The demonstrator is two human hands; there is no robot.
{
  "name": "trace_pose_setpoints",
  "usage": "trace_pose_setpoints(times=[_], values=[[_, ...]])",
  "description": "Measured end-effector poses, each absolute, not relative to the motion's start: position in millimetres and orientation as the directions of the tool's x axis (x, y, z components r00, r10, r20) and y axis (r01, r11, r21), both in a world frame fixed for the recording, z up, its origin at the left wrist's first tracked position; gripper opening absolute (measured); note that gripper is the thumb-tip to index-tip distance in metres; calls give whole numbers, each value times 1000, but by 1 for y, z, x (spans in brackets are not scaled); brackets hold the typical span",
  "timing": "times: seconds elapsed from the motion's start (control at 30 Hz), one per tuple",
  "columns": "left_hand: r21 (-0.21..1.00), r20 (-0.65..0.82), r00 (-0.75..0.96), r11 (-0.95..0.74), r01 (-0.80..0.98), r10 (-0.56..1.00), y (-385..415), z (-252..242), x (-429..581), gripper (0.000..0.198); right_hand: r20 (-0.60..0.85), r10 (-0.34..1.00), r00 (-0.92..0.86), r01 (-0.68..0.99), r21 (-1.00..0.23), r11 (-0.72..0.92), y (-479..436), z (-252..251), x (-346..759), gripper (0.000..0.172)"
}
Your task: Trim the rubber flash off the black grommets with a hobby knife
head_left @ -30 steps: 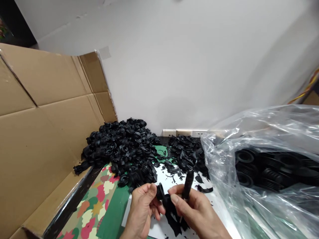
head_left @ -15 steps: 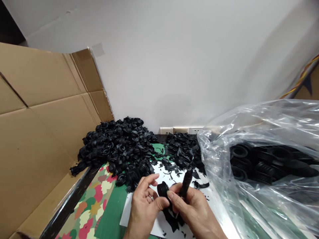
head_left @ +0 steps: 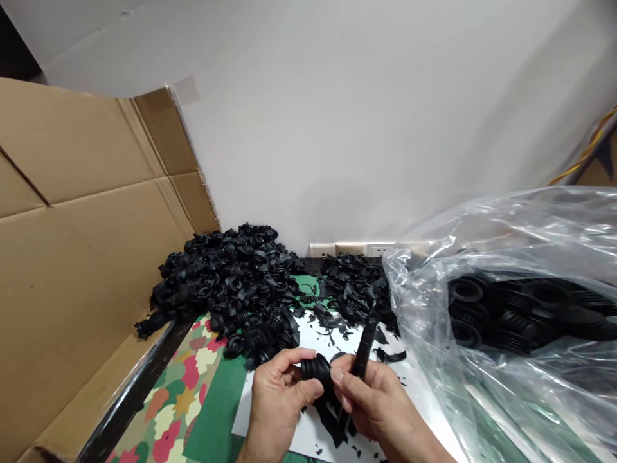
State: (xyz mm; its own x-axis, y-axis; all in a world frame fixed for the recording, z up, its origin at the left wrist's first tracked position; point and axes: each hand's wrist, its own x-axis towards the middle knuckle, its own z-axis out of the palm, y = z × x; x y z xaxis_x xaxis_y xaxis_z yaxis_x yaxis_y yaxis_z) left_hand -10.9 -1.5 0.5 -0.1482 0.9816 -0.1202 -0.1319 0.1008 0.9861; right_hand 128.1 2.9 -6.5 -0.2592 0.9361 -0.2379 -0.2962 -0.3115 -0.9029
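Note:
Low in the head view, my left hand (head_left: 277, 399) pinches a small black ribbed rubber bellows (head_left: 315, 368) between thumb and fingers. The fingertips of my right hand (head_left: 376, 399) grip the bellows' right end. A dark-handled tool (head_left: 366, 344), wrapped in black, lies across my right palm, its handle pointing up and away. Its thin metal end shows below the fingers, though I cannot make out the tip. Black rubber scraps (head_left: 332, 424) lie beneath my hands on a white sheet (head_left: 263, 427).
A heap of black bellows (head_left: 231, 276) stands left, beside a cardboard panel (head_left: 96, 257). Rubber trimmings (head_left: 357, 283) are piled near the wall, below the sockets (head_left: 351, 249). At right, a clear plastic bag (head_left: 419, 308) holds larger black ribbed parts (head_left: 515, 315).
My left fingers have closed round the bellows, which now lies more sideways between both hands. The tool in my right hand has tilted slightly to the right.

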Motion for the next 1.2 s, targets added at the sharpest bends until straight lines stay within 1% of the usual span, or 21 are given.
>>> trace_pose_setpoints(times=[0.13, 0.33, 0.6, 0.73, 0.9, 1.0, 1.1, 1.17, 1.2], values=[[985, -125, -148, 104, -141, 981, -2, 2, -11, 27, -255, 931, -263, -292, -898, -329, 2, -4, 128, 36], [995, -41, -154, 25, -102, 987, -3, 2, -12, 22, -268, 925, -270, -275, -899, -341, 2, -7, 127, 38], [997, -8, -138, -2, -76, 990, -3, 1, -13, 13, -273, 928, -255, -286, -895, -342, 2, -8, 125, 35], [998, 3, -141, -12, -66, 990, -4, 1, -12, 12, -256, 931, -259, -285, -901, -328, 0, -5, 124, 37], [997, 28, -169, -40, -64, 985, -4, 0, -13, 13, -181, 959, -220, -233, -944, -232, -1, -4, 124, 43], [998, 36, -198, -45, -41, 979, -4, 0, -15, 13, -132, 981, -140, -220, -962, -161, -1, 0, 134, 47], [999, 28, -225, -34, -22, 974, -4, 2, -15, 12, -6, 1000, -23, -232, -973, -11, 2, 2, 149, 52], [999, 33, -221, -37, -15, 975, -4, 2, -14, 12, 77, 997, -2, -228, -971, 74, 4, 0, 155, 54], [999, 41, -215, -44, -11, 976, -4, 2, -14, 13, 86, 996, -12, -222, -972, 81, 5, -2, 157, 54]])
